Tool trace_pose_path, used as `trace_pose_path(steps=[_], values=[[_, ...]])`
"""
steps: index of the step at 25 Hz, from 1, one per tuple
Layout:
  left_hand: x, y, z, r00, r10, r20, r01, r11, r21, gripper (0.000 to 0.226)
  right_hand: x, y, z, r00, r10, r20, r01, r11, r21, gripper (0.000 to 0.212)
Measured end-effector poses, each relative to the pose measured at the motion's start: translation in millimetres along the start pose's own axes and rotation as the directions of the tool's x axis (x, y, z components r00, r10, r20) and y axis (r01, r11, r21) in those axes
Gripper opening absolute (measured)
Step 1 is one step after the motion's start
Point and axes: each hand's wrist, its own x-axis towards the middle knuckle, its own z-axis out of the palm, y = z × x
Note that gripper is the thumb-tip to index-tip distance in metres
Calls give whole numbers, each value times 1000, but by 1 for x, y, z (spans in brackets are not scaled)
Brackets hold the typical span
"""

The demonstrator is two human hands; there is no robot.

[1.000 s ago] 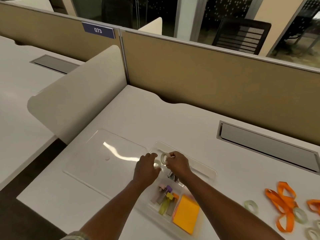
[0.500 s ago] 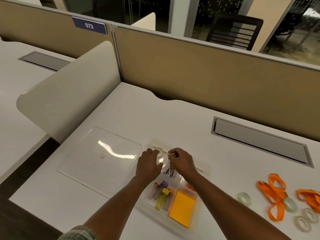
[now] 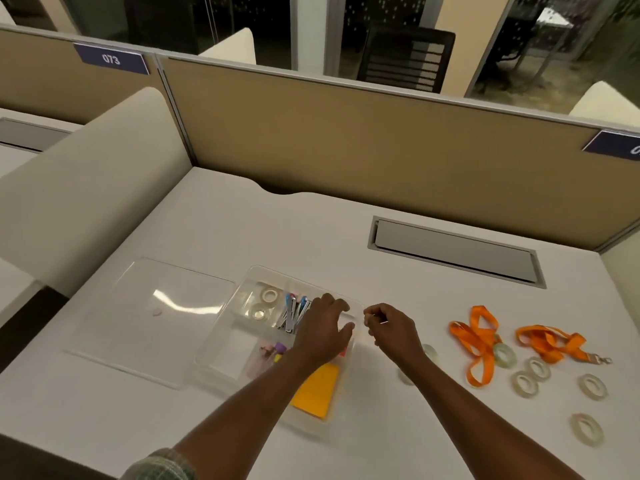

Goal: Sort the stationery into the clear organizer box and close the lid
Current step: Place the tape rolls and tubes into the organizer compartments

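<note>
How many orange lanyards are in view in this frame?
2. One orange fabric lanyard lies on the white desk right of the right hand; the other lanyard lies farther right. The left hand covers part of the clear organizer box, so another could be hidden.

An open-plan office: tan cubicle partitions [image 3: 363, 133] with numbered plates [image 3: 111, 59] fence white tables [image 3: 311, 230], each with a cable hatch [image 3: 453, 252]; an office chair [image 3: 407, 60] stands behind glass, upper centre.

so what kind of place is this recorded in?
Most likely an open-plan office workstation. Tan partition panels carry a numbered plate reading 073, the white desk has a cable flap set into it, and a black office chair stands beyond the partition.
</note>
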Motion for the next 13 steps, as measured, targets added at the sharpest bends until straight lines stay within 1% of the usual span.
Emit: trace_pose_path(steps=[3, 6, 8, 10, 13], values=[[-8, 33, 26, 996, 58, 71, -60, 998, 27, 35, -10, 40, -37, 998, 41, -52, -45, 996, -72, 11], [-18, 63, 57, 978, 98, 185, -109, 993, 47, 38, -22, 82, -67, 998, 46, -51, -54, 984, -168, 13], [-24, 77, 75, 952, 78, 296, -112, 989, 97, 42, -29, 104, -79, 999, 37, -18, -40, 970, -238, 17], [-31, 89, 94, 920, 57, 387, -136, 974, 180, 48, -35, 120, -87, 999, 9, 52, 10, 938, -348, 27], [-41, 98, 115, 885, -3, 466, -160, 937, 310, 61, -42, 134, -92, 990, -6, 141, 68, 895, -441, 44]])
